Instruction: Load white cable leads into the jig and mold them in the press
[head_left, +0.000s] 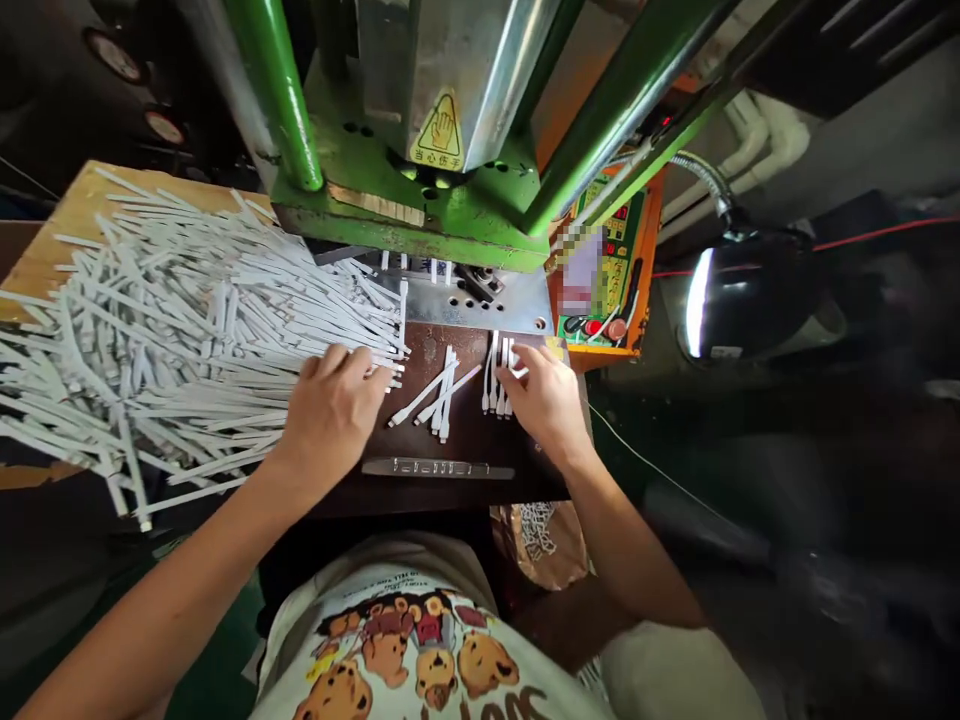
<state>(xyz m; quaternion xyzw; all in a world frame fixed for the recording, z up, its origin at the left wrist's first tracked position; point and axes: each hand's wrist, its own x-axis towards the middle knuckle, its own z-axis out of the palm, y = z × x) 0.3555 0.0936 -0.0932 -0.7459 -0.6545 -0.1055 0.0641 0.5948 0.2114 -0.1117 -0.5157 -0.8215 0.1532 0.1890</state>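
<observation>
A large heap of short white flat cables (225, 330) with small plugs at their ends spreads over the left side. At its right edge my left hand (337, 405) is closed, fingertips curled onto the cable ends there. My right hand (546, 400) pinches with thumb and forefinger at the top of a small row of white cables (498, 390), which lie side by side with plugs toward me. Between my hands lies a loose, crossed bunch of white cables (446, 395). A slotted clear strip (439, 468) lies in front of it.
A green press (420, 215) with a hand-warning sticker stands over a metal plate (517, 300), several cable ends showing beneath it. An orange control box (600, 270) with buttons is at right. Further right hangs a lit lamp (701, 300). Below the table edge sits a brown bag (551, 545) holding small white pieces.
</observation>
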